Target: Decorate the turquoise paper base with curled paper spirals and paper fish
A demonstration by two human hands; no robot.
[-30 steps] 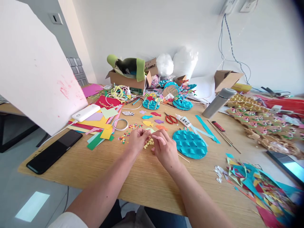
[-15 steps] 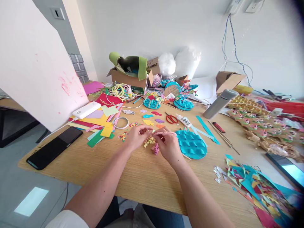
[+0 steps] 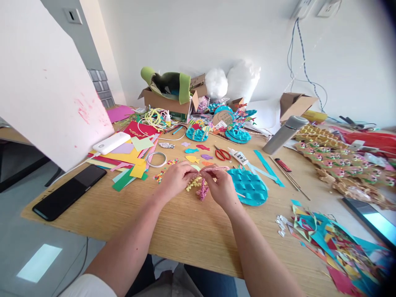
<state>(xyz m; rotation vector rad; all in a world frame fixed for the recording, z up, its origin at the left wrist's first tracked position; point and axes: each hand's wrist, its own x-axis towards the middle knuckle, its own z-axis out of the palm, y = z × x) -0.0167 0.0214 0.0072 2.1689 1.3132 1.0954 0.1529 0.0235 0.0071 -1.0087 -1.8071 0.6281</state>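
- On the wooden table [image 3: 173, 231], pretty much dead centre, a thin pink paper strip [image 3: 215, 168] is pinched between both hands and held level just above the surface.
- Left hand [image 3: 177, 180]: fingers are curled in, with the tips closed on the strip's left end.
- Just under the hands, a yellow curly paper piece [image 3: 192, 184] and a pink curly one [image 3: 202, 192] are seen lying on the table, side by side, both crinkled into tight zigzags.
- Right hand [image 3: 222, 185]: clenched around the strip's right part, with the pink tip sticking out past the fingers.
- Right beside that hand a round teal bumpy paper disc [image 3: 250, 187] is laid flat.
- Writing-wise, not much luck: some print can be made out on the glue bottle [image 3: 238, 156] and the round cardboard tag [image 3: 223, 118] further back, but it's too small to be read.
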